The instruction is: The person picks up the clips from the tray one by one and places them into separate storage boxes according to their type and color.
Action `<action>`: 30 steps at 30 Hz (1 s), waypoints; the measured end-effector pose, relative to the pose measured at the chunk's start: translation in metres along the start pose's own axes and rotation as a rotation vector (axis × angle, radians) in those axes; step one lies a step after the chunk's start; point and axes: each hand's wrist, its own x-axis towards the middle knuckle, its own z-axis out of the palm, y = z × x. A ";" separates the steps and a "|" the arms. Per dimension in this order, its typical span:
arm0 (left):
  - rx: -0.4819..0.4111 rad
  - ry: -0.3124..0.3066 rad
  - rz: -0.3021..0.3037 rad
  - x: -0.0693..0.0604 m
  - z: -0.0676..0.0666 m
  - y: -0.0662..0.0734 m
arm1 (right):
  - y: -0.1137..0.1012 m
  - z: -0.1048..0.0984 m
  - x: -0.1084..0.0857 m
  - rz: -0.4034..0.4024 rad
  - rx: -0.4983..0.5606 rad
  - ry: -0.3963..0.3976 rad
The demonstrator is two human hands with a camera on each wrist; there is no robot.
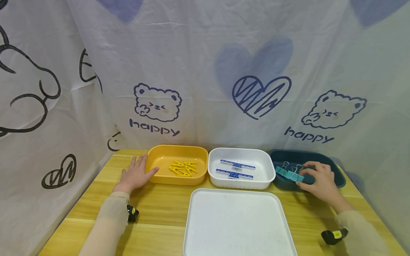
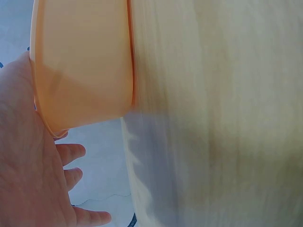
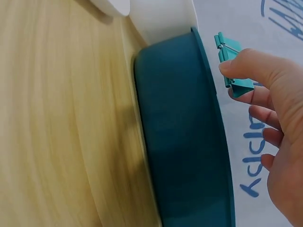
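My right hand (image 1: 321, 180) pinches teal binder clips (image 1: 295, 176) between thumb and index finger, over the dark teal bin (image 1: 340, 175). From the right wrist, a binder clip (image 3: 231, 61) shows above the bin's rim, with the thumb across it; how many the fingers grip is hard to tell. My left hand (image 1: 136, 175) is spread at the left end of the yellow bin (image 1: 153, 177), its thumb over the near corner. In the left wrist view that hand (image 2: 33, 151) lies along the bin's rim, fingers apart. Several yellow clips (image 1: 183, 168) lie inside the yellow bin.
Between the coloured bins stands a white bin (image 1: 240, 184) with blue-and-white ruler-like clips (image 1: 235, 174). A white tray (image 1: 237, 220) lies in front on the wooden table (image 1: 160, 209). Printed cloth (image 1: 205, 71) hangs close behind the bins.
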 end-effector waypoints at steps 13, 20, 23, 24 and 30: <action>0.002 0.000 0.001 -0.002 -0.002 0.002 | 0.027 0.005 0.010 0.096 -0.037 -0.020; -0.002 0.003 -0.001 -0.002 -0.001 0.002 | 0.039 0.007 0.015 0.141 -0.073 -0.062; -0.004 0.005 0.001 -0.001 -0.001 0.002 | 0.043 0.007 0.016 0.151 -0.085 -0.081; -0.003 0.007 0.001 -0.002 -0.001 0.002 | 0.044 0.008 0.017 0.155 -0.089 -0.085; 0.007 0.015 0.001 -0.002 -0.001 0.001 | 0.051 0.010 0.022 0.174 -0.118 -0.122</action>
